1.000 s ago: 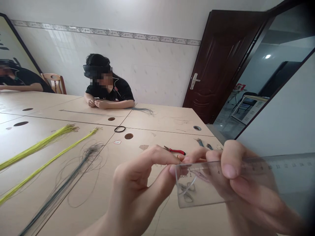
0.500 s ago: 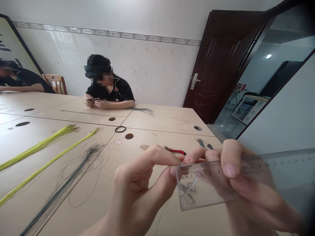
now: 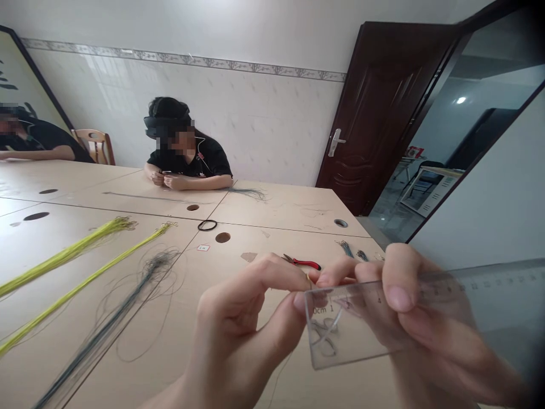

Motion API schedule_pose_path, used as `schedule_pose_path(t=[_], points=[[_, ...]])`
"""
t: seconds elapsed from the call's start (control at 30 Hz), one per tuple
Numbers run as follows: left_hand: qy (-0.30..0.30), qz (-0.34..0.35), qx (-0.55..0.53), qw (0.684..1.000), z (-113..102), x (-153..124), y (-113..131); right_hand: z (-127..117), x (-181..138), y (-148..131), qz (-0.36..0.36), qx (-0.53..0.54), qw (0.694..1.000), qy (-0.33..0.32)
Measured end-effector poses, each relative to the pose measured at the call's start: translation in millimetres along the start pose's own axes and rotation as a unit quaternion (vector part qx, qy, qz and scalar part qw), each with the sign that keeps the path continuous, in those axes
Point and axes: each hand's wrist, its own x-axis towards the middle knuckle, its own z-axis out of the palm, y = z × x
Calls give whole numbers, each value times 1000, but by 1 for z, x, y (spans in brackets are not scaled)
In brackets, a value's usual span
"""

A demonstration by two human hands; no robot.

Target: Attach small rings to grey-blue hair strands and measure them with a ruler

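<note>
My right hand [image 3: 430, 307] grips a clear plastic ruler [image 3: 357, 335] between thumb and fingers, its zero end pointing left and its scale along the upper edge. At that end my left hand [image 3: 251, 318] pinches a tiny gold-coloured metal piece [image 3: 309, 279] with thumb and index finger, against the ruler's corner. Most of the piece is hidden by the fingertips, so its shape does not show. A thin line [image 3: 279, 375] hangs below my left hand. The right fingertips behind the ruler reach close to the left ones.
Red-handled pliers [image 3: 304, 263] lie beyond my hands. Yellow line bundles [image 3: 80, 247] with small metal ends and a dark green bundle [image 3: 123, 307] lie left. A black ring [image 3: 207, 225] and small tied bundles [image 3: 346, 248] lie farther back. A co-worker [image 3: 187, 147] sits opposite.
Both hands keep their grips, with the ruler's zero end slightly lower in view. The scene shifts slightly with my head.
</note>
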Motion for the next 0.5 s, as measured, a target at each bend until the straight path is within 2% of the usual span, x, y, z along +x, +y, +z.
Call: schedule_pose_path(t=[0.17, 0.27, 0.37, 0.43, 0.5], points=[[-8, 1, -12, 1000, 0, -3, 1, 1, 0, 1, 4, -27, 999, 22], [-8, -2, -20, 1000, -2, -5, -3, -4, 1, -1, -17, -28, 999, -14], [69, 3, -46, 997, -7, -2, -7, -17, 6, 2, -64, -7, 997, -31], [144, 10, -69, 987, -12, 1, -8, -27, 12, 10, 1, -37, 999, 12], [188, 4, -101, 977, -17, 4, -5, -38, 20, 24, 139, -114, 982, 62]])
